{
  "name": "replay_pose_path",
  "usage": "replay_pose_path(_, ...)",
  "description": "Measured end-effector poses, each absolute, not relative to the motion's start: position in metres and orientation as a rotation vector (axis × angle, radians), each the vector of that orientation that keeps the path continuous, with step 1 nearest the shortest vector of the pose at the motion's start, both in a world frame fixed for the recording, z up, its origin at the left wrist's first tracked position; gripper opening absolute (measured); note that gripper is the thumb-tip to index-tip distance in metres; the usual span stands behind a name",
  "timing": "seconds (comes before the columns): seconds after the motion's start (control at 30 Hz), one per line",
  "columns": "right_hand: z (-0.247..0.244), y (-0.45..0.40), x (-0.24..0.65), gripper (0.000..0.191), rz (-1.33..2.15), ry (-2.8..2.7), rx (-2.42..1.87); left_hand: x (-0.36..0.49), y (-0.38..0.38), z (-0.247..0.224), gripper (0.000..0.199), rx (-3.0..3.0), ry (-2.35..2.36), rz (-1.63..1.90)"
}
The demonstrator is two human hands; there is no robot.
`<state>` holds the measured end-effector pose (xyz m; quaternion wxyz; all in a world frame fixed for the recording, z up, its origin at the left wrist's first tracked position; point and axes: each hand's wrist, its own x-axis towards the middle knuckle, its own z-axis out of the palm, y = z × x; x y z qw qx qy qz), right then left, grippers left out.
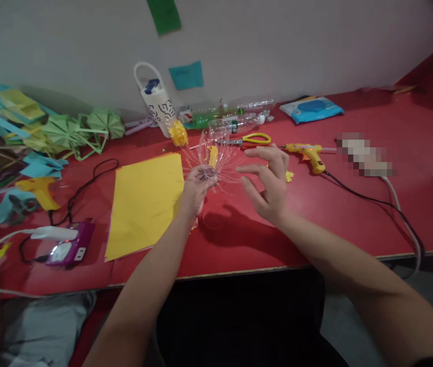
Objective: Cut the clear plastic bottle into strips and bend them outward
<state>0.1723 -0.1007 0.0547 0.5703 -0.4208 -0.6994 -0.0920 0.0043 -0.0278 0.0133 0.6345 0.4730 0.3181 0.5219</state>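
My left hand (197, 187) is closed around the base of a clear plastic bottle piece cut into thin strips (222, 176), which fan out like a flower. A small yellow piece (213, 157) shows among the strips; whether it is fixed there I cannot tell. My right hand (268, 186) is raised just to the right of the strips, fingers apart, holding nothing visible. Yellow-handled scissors (256, 138) lie behind the strips. A ruffled yellow paper ball (178, 133) stands in front of a white patterned tumbler (159, 109).
Yellow paper sheets (143, 209) lie left of my hands. Plastic bottles (235, 123) and a blue wipes pack (312, 109) are along the wall. Glue guns (308, 153) (43, 191) trail cords; a purple power strip (73, 244) sits at left. Folded paper shapes (67, 132) crowd the left back.
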Motion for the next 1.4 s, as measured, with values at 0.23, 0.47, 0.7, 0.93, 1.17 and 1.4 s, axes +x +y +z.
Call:
replay_pose_path(0.23, 0.058, -0.099, 0.172, 0.018, -0.092, -1.604, -1.049, 0.003, -0.027, 0.011, 0.032, 1.049, 0.76, 1.173)
replay_pose_path(0.47, 0.064, -0.1, 0.172, 0.02, 0.001, -1.638, -1.028, 0.004, -0.03, 0.02, 0.029, 0.982, 0.763, 1.11)
replay_pose_path(0.7, 0.067, -0.095, 0.178, 0.02, 0.087, -1.541, -1.14, 0.006, -0.036, 0.03, 0.016, 0.949, 0.791, 1.021)
replay_pose_path(0.93, 0.059, -0.091, 0.174, 0.016, 0.168, -1.643, -1.152, 0.007, -0.037, 0.029, 0.021, 0.93, 0.808, 0.968)
replay_pose_path(1.17, 0.058, -0.09, 0.175, 0.013, 0.243, -1.626, -1.195, 0.008, -0.037, 0.026, 0.027, 0.924, 0.807, 0.949)
replay_pose_path(1.4, 0.055, -0.09, 0.173, 0.014, 0.25, -1.633, -1.197, 0.008, -0.037, 0.027, 0.025, 0.913, 0.801, 0.919)
